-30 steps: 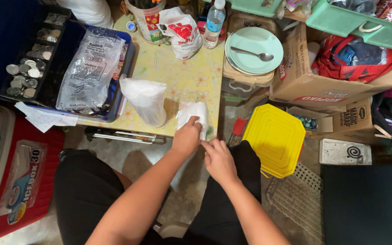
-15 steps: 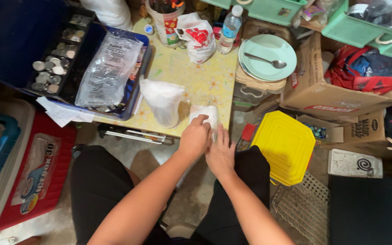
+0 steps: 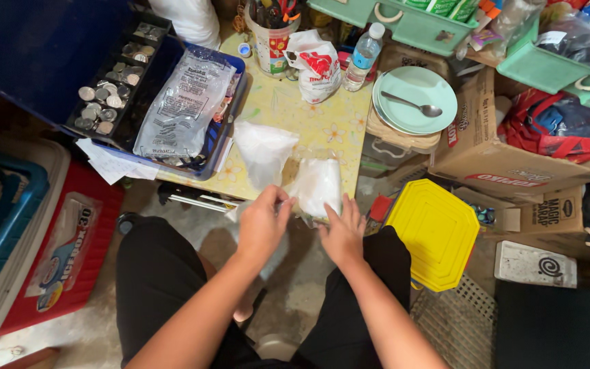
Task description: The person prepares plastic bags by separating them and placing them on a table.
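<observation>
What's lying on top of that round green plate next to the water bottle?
A single metal spoon lies across the green plate, bowl end toward the right. The plate sits on a tan container; what that holds is hidden beneath the plate.
</observation>
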